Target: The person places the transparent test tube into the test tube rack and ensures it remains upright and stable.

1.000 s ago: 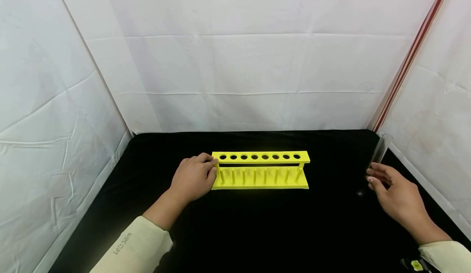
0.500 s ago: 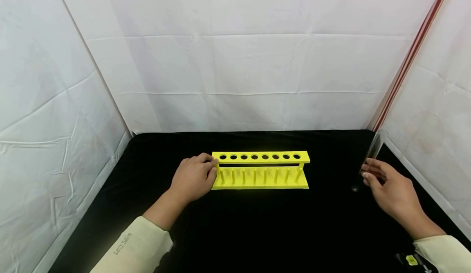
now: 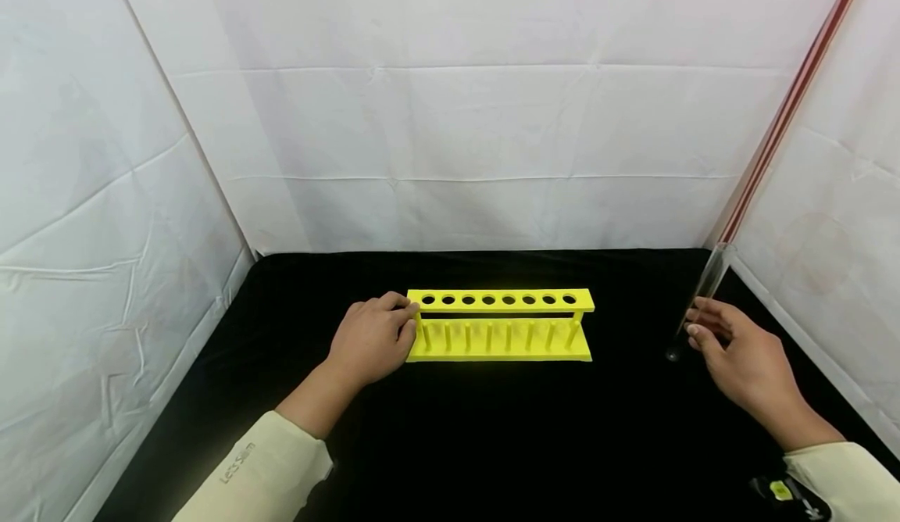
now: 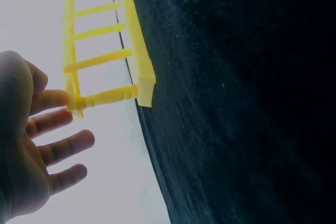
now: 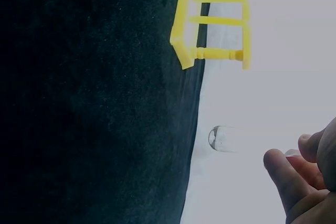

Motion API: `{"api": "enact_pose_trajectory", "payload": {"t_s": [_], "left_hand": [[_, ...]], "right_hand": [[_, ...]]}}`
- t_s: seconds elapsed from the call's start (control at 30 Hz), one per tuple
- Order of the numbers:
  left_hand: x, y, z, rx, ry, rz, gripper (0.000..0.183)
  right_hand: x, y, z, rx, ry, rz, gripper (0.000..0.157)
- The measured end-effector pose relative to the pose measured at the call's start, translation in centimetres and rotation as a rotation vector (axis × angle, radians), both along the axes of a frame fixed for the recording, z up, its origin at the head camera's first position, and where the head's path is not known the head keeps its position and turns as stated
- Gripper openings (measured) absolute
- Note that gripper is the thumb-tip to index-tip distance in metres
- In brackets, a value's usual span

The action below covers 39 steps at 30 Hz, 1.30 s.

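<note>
A yellow test tube rack (image 3: 492, 359) stands upright on the black cloth, its row of holes facing up and pegs rising from its base. My left hand (image 3: 373, 342) rests at the rack's left end; in the left wrist view its fingertips (image 4: 65, 114) touch the end of the top rail, with the other fingers spread. To the right of the rack, my right hand (image 3: 748, 366) pinches a clear glass test tube (image 3: 712, 276) between thumb and fingers. The tube leans, its open mouth up and away, its rounded bottom down toward the left. No tube sits in the rack.
Black cloth (image 3: 492, 444) covers the table. White fabric walls (image 3: 457, 116) enclose it at the back and both sides, with a red-edged seam (image 3: 794, 100) at the back right corner. A small dark item with a yellow-green patch (image 3: 780, 491) shows by the right cuff.
My right hand has moved a little to the left and away from me, carrying the test tube. The left hand and the rack have stayed in place.
</note>
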<state>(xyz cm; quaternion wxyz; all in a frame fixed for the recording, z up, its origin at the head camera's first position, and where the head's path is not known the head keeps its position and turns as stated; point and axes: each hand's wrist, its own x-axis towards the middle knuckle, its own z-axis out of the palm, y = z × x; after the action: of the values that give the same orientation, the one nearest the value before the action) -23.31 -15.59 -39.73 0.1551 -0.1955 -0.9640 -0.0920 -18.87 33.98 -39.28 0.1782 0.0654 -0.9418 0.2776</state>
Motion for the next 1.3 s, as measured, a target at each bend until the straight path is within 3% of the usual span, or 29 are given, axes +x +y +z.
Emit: {"api": "enact_pose_trajectory", "payload": {"t_s": [1.3], "left_hand": [[-0.3,0.2,-0.4,-0.013,0.0,0.009,0.037]], "right_hand": [[-1.3,-1.8,1.2,-0.003,0.054,0.029,0.044]]}}
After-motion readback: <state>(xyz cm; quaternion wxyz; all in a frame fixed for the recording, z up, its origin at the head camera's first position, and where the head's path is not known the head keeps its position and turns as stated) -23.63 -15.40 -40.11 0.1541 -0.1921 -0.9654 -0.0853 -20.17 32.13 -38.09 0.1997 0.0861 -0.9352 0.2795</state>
